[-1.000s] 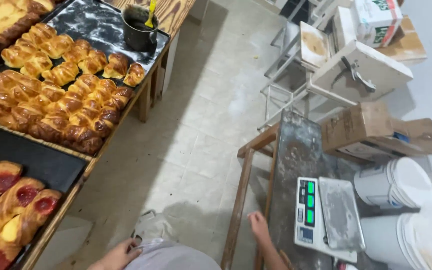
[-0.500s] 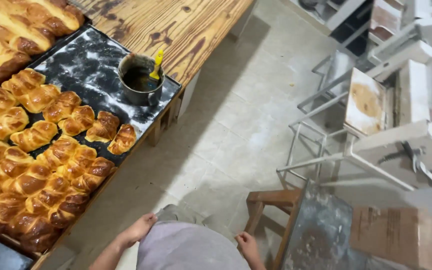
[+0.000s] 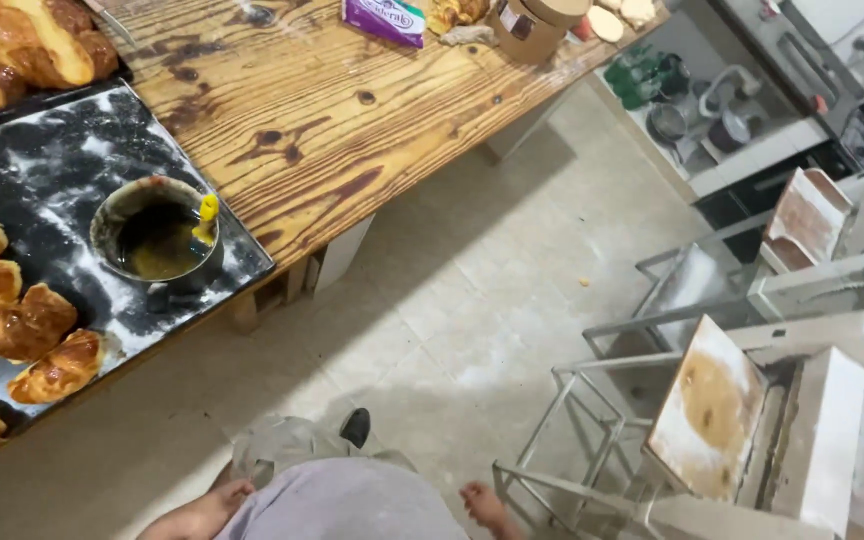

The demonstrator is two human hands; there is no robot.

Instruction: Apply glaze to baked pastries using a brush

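At the bottom edge, the left hand [image 3: 220, 498] hung loosely beside the grey shirt [image 3: 347, 505], fingers slightly curled and holding nothing. The right hand [image 3: 485, 503] showed only in part at the other side of the shirt, relaxed and empty as far as could be seen, just beside the leg of a metal rack [image 3: 592, 420]. Below lay the tiled floor [image 3: 452, 300] and the toe of a black shoe [image 3: 355, 427]. Farther off to the left, a dark, flour-dusted baking tray [image 3: 52, 190] sat on the wooden table [image 3: 332, 110], well apart from both hands. Glazed pastries [image 3: 24, 325] lay along its left side, and a metal bowl [image 3: 157, 235] of dark glaze stood on it, a yellow-handled brush [image 3: 207, 215] leaning against its rim. At the table's far end were a purple packet [image 3: 384, 17] and a round brown box [image 3: 532, 25].
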